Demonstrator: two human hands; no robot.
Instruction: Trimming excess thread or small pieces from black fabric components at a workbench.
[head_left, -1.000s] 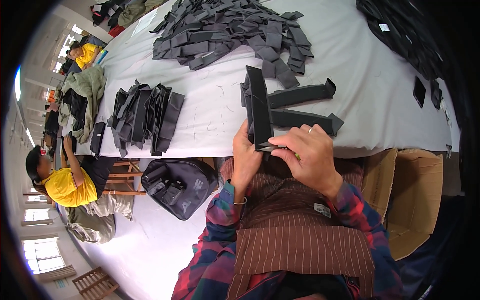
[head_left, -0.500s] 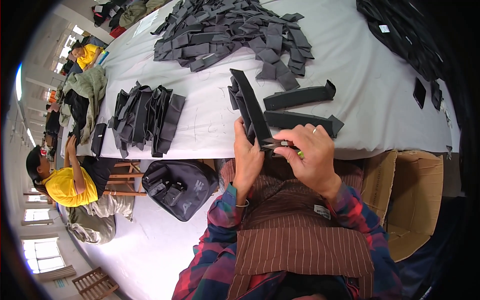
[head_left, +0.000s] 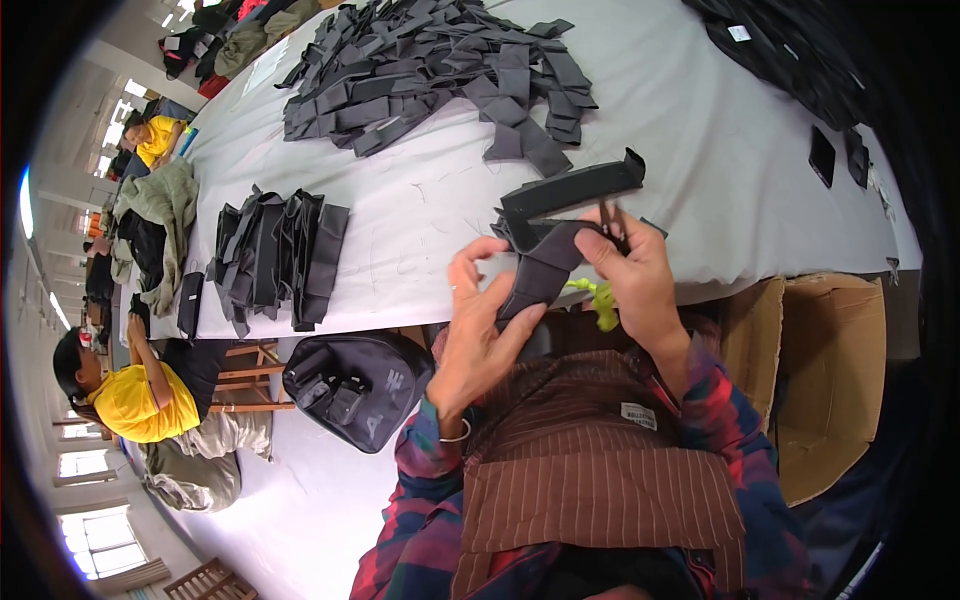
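Head-worn fisheye, looking down, close

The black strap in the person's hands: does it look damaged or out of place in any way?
Nothing stands out. The black strap is bent between the left hand and the right hand but shows no visible tear.

Dark grey fabric strip (head_left: 545, 270) held bent above the tabletop edge, small snips with yellow-green tie (head_left: 603, 300) alongside

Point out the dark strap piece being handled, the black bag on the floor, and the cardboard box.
dark strap piece (head_left: 545, 275), head view, on its middle fold.
black bag (head_left: 355, 385), head view, on its front.
cardboard box (head_left: 830, 380), head view, on its inner wall.
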